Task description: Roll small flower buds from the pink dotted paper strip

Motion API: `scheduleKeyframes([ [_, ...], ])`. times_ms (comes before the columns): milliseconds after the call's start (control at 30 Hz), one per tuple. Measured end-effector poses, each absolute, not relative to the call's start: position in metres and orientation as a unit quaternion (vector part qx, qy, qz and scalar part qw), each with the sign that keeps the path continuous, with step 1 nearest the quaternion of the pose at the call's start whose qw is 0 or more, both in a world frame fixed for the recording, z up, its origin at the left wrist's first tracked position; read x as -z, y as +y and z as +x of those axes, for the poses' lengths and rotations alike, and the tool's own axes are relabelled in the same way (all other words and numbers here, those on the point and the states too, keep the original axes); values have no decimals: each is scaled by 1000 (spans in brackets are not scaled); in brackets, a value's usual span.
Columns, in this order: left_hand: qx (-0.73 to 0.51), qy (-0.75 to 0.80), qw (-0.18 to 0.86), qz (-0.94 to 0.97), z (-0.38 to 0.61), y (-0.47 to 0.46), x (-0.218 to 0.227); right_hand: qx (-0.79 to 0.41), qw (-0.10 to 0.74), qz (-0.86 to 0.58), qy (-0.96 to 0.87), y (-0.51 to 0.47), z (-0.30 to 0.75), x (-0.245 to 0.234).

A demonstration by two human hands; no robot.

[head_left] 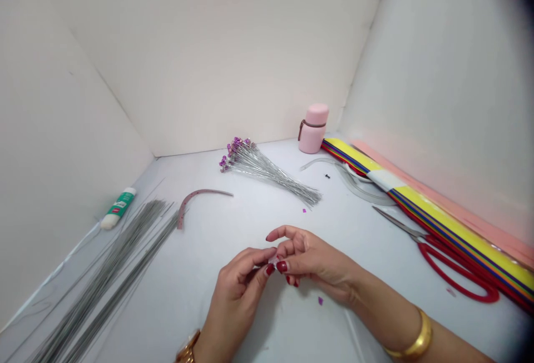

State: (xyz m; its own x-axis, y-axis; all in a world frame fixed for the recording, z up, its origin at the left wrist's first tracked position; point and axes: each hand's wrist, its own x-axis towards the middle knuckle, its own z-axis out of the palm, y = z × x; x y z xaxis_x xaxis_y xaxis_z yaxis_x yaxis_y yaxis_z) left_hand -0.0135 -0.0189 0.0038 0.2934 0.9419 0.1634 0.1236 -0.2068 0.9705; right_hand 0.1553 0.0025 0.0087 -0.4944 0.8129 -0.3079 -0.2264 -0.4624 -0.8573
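My left hand (240,282) and my right hand (311,257) meet fingertip to fingertip above the table near the front. Between both thumbs and forefingers is a small pale pinkish piece (273,261), mostly covered by the fingers, so its kind is not clear. Both hands are closed in a pinch on it. Just below my right hand lies a tiny purple scrap (320,301). Farther back, a bundle of silvery wire stems (275,171) with purple tips lies on the table, with another purple scrap (304,210) close to its near end.
Bare grey wires (112,268) and a curved pink measuring strip (196,193) lie left, beside a green-and-white glue stick (119,208). Red-handled scissors (442,263), coloured sheets (450,213) and a clear curved strip (359,188) are right. A pink flask (314,129) stands behind.
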Motion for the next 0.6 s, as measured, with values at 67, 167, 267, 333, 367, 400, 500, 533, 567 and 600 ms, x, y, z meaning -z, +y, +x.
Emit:
scheduleKeyframes([
  [67,-445,424,485,622,-14,-19,-2,-754,363,-383,-392,2,151,-8],
  [167,-458,455,501,576,-14,-18,0,-721,391,-400,-409,1,146,-7],
  [267,-457,482,525,532,-12,-17,1,-698,400,-406,-434,-1,144,-6],
  [333,-449,490,536,520,-12,-17,2,-689,398,-411,-445,-2,143,-6],
  [367,-447,492,535,521,-12,-17,2,-687,397,-413,-447,-2,143,-6],
  [400,-448,490,531,527,-12,-17,2,-686,395,-416,-447,-2,144,-6],
  [500,-457,469,505,563,-12,-17,1,-694,396,-417,-434,-3,144,-6],
  [533,-459,459,496,577,-12,-18,0,-698,397,-414,-429,-3,144,-6],
  [567,-460,450,488,590,-12,-18,0,-702,399,-410,-424,-3,144,-5],
  [600,-459,445,482,598,-12,-18,0,-704,400,-406,-423,-2,145,-5],
])
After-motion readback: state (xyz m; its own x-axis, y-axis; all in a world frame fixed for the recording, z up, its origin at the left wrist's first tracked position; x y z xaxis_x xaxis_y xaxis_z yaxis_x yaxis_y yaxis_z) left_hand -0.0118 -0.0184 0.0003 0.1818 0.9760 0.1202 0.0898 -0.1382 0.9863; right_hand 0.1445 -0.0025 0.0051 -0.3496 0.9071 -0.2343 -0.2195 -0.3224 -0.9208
